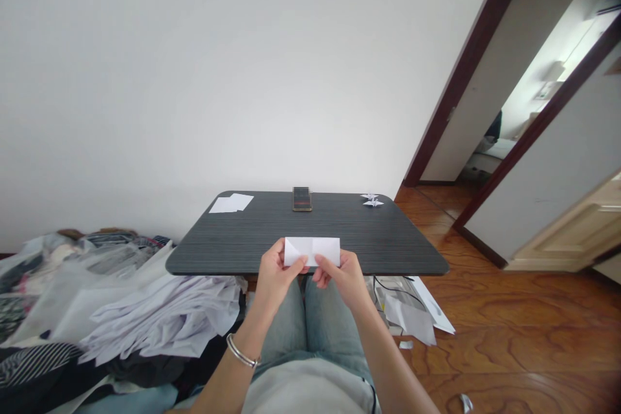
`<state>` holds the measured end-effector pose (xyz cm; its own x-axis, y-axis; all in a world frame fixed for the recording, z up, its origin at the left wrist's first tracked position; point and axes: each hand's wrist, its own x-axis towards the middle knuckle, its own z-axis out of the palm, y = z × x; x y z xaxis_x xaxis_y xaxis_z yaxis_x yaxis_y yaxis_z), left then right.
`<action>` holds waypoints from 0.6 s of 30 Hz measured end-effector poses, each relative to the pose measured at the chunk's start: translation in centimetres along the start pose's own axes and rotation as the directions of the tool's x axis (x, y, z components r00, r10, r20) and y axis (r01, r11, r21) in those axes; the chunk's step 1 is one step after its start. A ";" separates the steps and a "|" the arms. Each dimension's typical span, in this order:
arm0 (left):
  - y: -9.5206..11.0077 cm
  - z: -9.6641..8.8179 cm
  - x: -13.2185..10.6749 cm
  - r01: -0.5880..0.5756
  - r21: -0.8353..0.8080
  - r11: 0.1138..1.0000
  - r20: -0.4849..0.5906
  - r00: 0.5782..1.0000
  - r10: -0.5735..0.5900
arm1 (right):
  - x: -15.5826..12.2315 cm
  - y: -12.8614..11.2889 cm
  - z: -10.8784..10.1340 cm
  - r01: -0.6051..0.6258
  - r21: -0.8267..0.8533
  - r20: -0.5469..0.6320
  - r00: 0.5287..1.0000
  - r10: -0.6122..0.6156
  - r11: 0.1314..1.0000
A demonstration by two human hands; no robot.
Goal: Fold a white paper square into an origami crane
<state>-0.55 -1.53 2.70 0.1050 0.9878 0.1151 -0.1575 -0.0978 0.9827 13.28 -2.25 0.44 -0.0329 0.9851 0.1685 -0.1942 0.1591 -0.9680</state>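
Note:
Between my two hands is a white sheet of paper, folded into a wide rectangle with crease lines on it. My left hand grips its left end, the thumb lying on the front face near the lower edge. My right hand holds the other end in the same way, thumb on the front and some fingers curled below. The paper is raised at the near edge of the dark table. Fingers behind the paper are hidden.
White paper sheets lie at the table's far left. A phone rests at the back middle, and folded paper cranes sit at the far right. Piled clothes are left of my legs; papers lie under the table's right side.

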 end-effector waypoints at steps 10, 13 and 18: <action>0.3 -0.4 0.2 0.018 0.131 0.991 0.079 0.996 -0.029 | -0.1 -0.4 0.2 0.001 -0.034 0.028 1.000 0.000 0.999; 0.1 -0.4 0.2 0.005 0.153 0.988 0.057 0.998 -0.014 | -0.1 -0.4 0.2 -0.001 -0.037 0.026 1.000 0.002 0.999; 0.0 -0.5 0.3 -0.009 0.135 0.991 0.064 0.998 0.001 | -0.1 -0.2 0.2 -0.004 -0.041 0.029 1.000 0.005 0.999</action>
<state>-0.98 -1.20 2.66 0.1673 0.9780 0.1248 -0.0242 -0.1224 0.9922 13.16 -2.38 0.66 -0.0626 0.9836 0.1692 -0.1534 0.1580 -0.9754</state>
